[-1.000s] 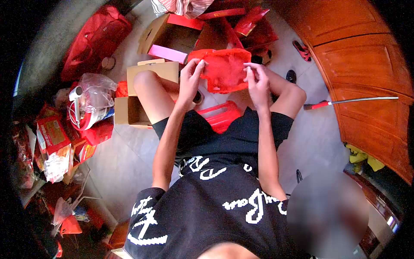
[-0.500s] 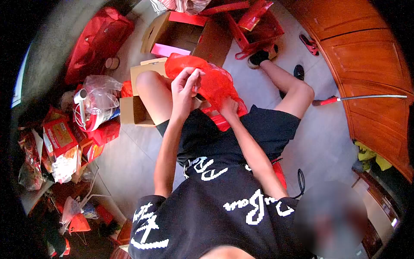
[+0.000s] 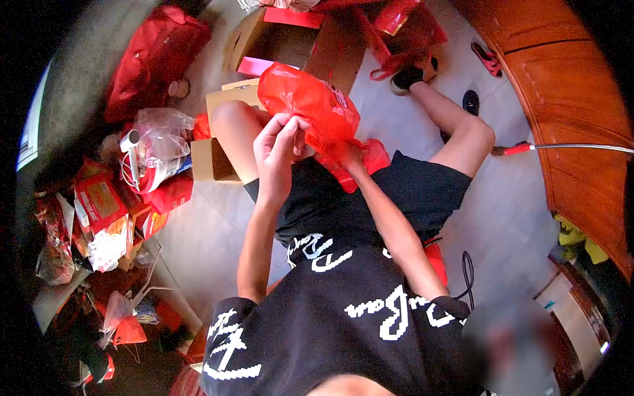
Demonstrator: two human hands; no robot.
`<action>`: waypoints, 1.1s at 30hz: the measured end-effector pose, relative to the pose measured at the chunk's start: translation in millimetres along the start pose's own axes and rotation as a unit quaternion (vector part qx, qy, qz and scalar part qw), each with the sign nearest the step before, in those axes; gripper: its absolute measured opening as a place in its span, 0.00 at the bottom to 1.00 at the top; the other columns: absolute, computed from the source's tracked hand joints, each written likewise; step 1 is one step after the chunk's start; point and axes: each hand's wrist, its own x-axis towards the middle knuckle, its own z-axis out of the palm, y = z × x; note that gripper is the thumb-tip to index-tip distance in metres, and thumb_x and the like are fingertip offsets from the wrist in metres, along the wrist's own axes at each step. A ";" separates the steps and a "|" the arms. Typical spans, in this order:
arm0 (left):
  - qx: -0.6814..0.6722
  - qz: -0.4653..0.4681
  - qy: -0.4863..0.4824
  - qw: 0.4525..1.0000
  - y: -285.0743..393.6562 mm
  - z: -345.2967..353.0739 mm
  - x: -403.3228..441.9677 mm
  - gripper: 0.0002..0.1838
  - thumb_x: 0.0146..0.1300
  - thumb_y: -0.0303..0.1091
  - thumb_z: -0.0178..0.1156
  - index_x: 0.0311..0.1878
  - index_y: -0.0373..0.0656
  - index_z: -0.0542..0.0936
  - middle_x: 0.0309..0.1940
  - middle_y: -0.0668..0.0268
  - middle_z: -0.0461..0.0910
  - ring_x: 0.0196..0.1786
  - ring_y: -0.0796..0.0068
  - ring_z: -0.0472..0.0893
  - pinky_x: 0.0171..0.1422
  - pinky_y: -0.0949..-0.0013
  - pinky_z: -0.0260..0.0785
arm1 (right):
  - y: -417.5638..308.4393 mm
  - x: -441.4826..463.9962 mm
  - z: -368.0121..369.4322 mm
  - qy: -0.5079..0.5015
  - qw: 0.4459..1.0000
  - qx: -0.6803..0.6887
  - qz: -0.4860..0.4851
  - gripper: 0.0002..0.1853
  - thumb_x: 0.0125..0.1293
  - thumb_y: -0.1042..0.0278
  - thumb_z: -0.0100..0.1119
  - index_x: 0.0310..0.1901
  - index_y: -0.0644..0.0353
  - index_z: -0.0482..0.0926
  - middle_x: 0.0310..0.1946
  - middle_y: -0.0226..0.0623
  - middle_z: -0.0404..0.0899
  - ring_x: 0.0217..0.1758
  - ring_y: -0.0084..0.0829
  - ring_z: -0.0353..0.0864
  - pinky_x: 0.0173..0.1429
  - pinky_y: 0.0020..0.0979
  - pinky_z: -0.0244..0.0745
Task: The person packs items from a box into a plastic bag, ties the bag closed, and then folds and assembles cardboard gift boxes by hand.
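A thin red plastic bag (image 3: 307,102) is spread and puffed out above my lap, between my knees. At the bag's near left edge, the fingers of my left hand (image 3: 281,142) are pinched together on the plastic. My right hand (image 3: 345,157) reaches into the folds of the bag, and its fingers are hidden by the red film. Loose red plastic hangs beside my right wrist over the black shorts (image 3: 416,198).
Open cardboard boxes (image 3: 214,162) stand by my left knee and ahead. A red box (image 3: 422,39) lies farther off. On the left are a white hair dryer (image 3: 130,148), a clear plastic bag (image 3: 158,135) and red packages (image 3: 99,201). A wooden cabinet (image 3: 574,99) borders the right.
The red bag has puffed out and opened up more. My right hand has gone deeper into its folds. The view has shifted slightly.
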 end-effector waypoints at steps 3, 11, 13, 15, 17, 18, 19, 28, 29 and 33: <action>0.066 0.005 -0.001 0.998 3.0 4.0 -1.8 0.11 0.76 0.35 0.55 0.41 0.37 0.79 0.29 0.74 0.74 0.32 0.86 0.70 0.36 0.76 0.61 | -18.2 -0.9 -17.5 0.001 0.998 -0.043 -0.036 0.18 0.71 0.55 0.56 0.50 0.60 0.84 0.49 0.53 0.83 0.52 0.53 0.83 0.56 0.49 0.78; 0.622 0.202 0.014 0.757 -27.1 -25.0 37.2 0.10 0.70 0.37 0.63 0.48 0.43 0.79 0.24 0.56 0.77 0.29 0.61 0.78 0.39 0.59 0.70 | -135.2 -35.3 -186.9 0.240 0.920 -0.184 -0.250 0.14 0.68 0.59 0.63 0.33 0.62 0.84 0.51 0.45 0.80 0.45 0.49 0.83 0.50 0.47 0.77; 0.521 0.093 0.031 0.848 -25.7 -29.1 44.3 0.13 0.72 0.34 0.61 0.56 0.45 0.77 0.23 0.60 0.76 0.28 0.69 0.76 0.37 0.65 0.69 | -158.2 -49.2 -235.3 0.344 0.866 -0.175 -0.318 0.12 0.65 0.64 0.68 0.29 0.63 0.82 0.50 0.41 0.81 0.42 0.47 0.83 0.49 0.46 0.77; 0.392 0.042 0.008 0.919 -32.2 -21.3 44.8 0.20 0.74 0.30 0.58 0.67 0.46 0.72 0.22 0.67 0.71 0.27 0.82 0.69 0.33 0.74 0.65 | -154.0 -65.7 -266.4 0.344 0.895 -0.038 -0.280 0.10 0.62 0.72 0.70 0.27 0.66 0.79 0.49 0.41 0.83 0.45 0.41 0.85 0.49 0.41 0.78; 0.294 0.076 -0.033 0.952 -37.0 -2.3 43.9 0.22 0.74 0.29 0.59 0.69 0.46 0.71 0.22 0.69 0.69 0.27 0.83 0.68 0.31 0.73 0.63 | -159.1 -77.4 -287.7 0.345 0.892 -0.019 -0.291 0.08 0.61 0.76 0.70 0.28 0.66 0.79 0.40 0.39 0.84 0.40 0.36 0.86 0.43 0.34 0.78; 0.243 0.093 -0.052 0.964 -36.8 7.0 42.7 0.23 0.73 0.29 0.60 0.69 0.46 0.70 0.21 0.70 0.69 0.27 0.84 0.67 0.31 0.73 0.62 | -164.4 -86.3 -296.5 0.344 0.894 -0.040 -0.285 0.09 0.62 0.76 0.70 0.28 0.66 0.79 0.36 0.38 0.83 0.36 0.33 0.85 0.39 0.33 0.78; 0.313 0.044 -0.096 0.944 -26.1 14.3 38.5 0.27 0.72 0.28 0.61 0.72 0.46 0.67 0.20 0.71 0.67 0.26 0.85 0.66 0.31 0.74 0.62 | -173.9 -94.1 -302.6 0.322 0.906 -0.059 -0.268 0.09 0.62 0.75 0.70 0.28 0.65 0.79 0.33 0.38 0.82 0.33 0.33 0.84 0.36 0.33 0.77; 0.542 0.154 -0.264 0.783 -86.5 48.5 42.7 0.19 0.65 0.38 0.64 0.59 0.51 0.79 0.27 0.50 0.83 0.32 0.48 0.85 0.36 0.50 0.77 | -212.6 -124.1 -269.9 0.246 0.892 0.047 -0.376 0.12 0.68 0.60 0.66 0.39 0.61 0.80 0.41 0.42 0.83 0.35 0.35 0.85 0.40 0.35 0.80; 0.499 0.129 -0.226 0.827 -77.3 49.0 39.4 0.09 0.66 0.37 0.64 0.45 0.45 0.84 0.27 0.48 0.82 0.31 0.53 0.86 0.39 0.57 0.77 | -204.5 -124.4 -262.7 0.249 0.907 0.137 -0.310 0.13 0.70 0.61 0.61 0.47 0.62 0.78 0.48 0.45 0.80 0.38 0.36 0.84 0.43 0.33 0.79; 0.174 -0.037 -0.074 0.981 -66.2 33.0 49.0 0.18 0.79 0.40 0.52 0.37 0.35 0.80 0.32 0.67 0.84 0.30 0.78 0.81 0.36 0.73 0.72 | -158.2 -121.8 -238.9 0.178 0.972 0.003 -0.154 0.20 0.71 0.58 0.60 0.59 0.59 0.76 0.55 0.44 0.76 0.41 0.35 0.81 0.49 0.32 0.78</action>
